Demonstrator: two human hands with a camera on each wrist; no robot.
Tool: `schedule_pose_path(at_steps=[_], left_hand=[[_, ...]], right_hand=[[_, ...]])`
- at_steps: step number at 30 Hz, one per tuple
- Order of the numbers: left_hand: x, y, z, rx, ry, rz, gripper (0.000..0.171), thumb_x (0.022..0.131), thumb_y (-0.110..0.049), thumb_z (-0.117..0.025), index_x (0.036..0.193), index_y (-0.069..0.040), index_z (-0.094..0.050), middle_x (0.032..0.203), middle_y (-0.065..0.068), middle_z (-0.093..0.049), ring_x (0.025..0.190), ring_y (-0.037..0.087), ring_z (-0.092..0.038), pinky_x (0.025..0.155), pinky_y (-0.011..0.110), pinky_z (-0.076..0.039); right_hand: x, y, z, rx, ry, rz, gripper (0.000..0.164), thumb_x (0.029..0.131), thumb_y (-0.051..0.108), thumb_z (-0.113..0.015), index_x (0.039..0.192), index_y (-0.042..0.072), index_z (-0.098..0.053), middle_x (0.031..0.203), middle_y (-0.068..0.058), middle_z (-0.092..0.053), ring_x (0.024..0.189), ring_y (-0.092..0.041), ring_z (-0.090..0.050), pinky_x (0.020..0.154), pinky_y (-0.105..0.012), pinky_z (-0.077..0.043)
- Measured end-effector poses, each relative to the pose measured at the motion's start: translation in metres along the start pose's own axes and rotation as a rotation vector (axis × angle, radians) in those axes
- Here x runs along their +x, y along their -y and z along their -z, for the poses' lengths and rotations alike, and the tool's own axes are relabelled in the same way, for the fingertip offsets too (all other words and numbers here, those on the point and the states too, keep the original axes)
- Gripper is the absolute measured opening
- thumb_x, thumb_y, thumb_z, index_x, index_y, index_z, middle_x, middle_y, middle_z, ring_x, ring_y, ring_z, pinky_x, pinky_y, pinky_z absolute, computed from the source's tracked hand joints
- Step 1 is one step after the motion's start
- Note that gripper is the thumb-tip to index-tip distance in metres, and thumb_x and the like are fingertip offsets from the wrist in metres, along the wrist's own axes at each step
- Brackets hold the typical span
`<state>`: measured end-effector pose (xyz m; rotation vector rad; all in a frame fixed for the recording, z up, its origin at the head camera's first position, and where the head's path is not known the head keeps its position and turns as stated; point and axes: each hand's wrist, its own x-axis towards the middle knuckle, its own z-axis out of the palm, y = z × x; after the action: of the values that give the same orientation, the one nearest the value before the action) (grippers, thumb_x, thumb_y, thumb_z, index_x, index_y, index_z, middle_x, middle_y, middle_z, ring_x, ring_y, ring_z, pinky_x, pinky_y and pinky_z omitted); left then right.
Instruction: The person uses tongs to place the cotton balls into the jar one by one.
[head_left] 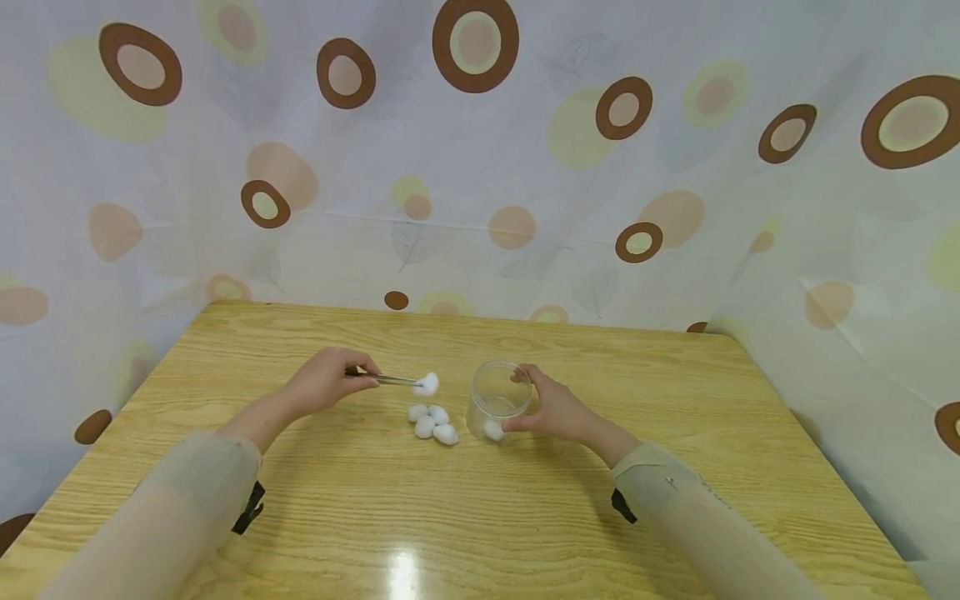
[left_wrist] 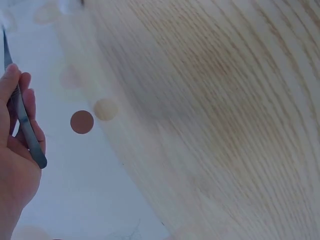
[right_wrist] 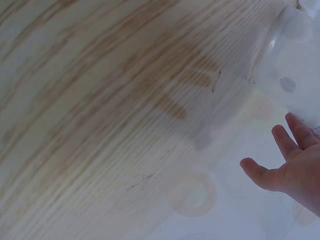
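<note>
My left hand (head_left: 324,382) pinches metal tweezers (head_left: 393,380), their tips closed around a white cotton ball (head_left: 427,384) in the air. In the left wrist view the tweezers (left_wrist: 27,125) lie along the fingers, with the tips near the upper left edge. Below the held ball, several cotton balls (head_left: 424,427) are clustered on the table. My right hand (head_left: 558,410) holds a clear jar (head_left: 480,404) from its right side, thumb in front and fingers behind. The jar stands open on top, with white cotton (head_left: 493,430) at its bottom. Part of the jar (right_wrist: 290,65) shows in the right wrist view.
A wood-grain table (head_left: 420,508) lies under both hands. Behind it and at the sides hangs a pale sheet (head_left: 480,167) printed with brown rings and ovals.
</note>
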<state>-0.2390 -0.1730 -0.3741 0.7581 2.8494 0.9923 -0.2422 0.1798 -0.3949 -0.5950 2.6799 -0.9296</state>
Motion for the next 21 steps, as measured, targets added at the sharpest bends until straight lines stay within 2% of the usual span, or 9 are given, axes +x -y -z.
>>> schedule_pose_path(at_steps=[8, 21], left_hand=[[0.012, -0.014, 0.004, -0.004, 0.007, -0.013, 0.015, 0.090, -0.016, -0.063, 0.099, -0.007, -0.070, 0.094, 0.008, -0.069, 0.074, 0.018, -0.060, 0.062, 0.026, -0.045], [0.030, -0.034, 0.004, 0.026, 0.008, -0.052, 0.015, 0.090, -0.019, -0.063, 0.099, -0.010, -0.069, 0.097, 0.006, -0.069, 0.078, 0.013, -0.060, 0.067, 0.028, -0.048]], right_hand=[[0.000, -0.001, 0.000, 0.002, 0.000, 0.003, 0.094, 0.077, 0.038, -0.077, 0.146, 0.002, -0.023, 0.143, -0.016, -0.042, 0.135, -0.039, -0.033, 0.105, -0.056, -0.031], [0.001, -0.002, 0.000, 0.008, 0.004, 0.001, 0.096, 0.076, 0.040, -0.076, 0.146, 0.003, -0.022, 0.143, -0.016, -0.042, 0.134, -0.039, -0.034, 0.105, -0.055, -0.032]])
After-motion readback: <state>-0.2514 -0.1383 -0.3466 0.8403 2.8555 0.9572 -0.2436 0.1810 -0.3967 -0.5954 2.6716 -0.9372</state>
